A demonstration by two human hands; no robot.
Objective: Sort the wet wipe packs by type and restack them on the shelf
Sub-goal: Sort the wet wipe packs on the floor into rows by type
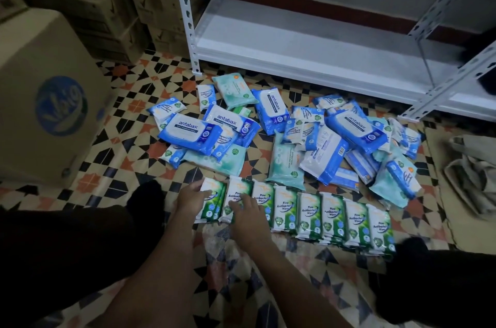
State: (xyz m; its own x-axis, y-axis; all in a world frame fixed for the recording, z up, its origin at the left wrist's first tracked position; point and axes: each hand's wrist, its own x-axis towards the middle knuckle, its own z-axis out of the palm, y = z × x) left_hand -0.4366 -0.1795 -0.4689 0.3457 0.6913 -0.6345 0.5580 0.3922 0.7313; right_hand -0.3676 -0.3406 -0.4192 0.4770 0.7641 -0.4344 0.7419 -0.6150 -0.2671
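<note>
Sorting was partly done — green pine packs (308, 216) lay in a row on the floor, left hand (191, 197) gripping the end pack (210, 201), right hand (248, 211) spread flat on the next; blue packs (281, 126) lay jumbled, shelf (308, 40) unstocked
</note>
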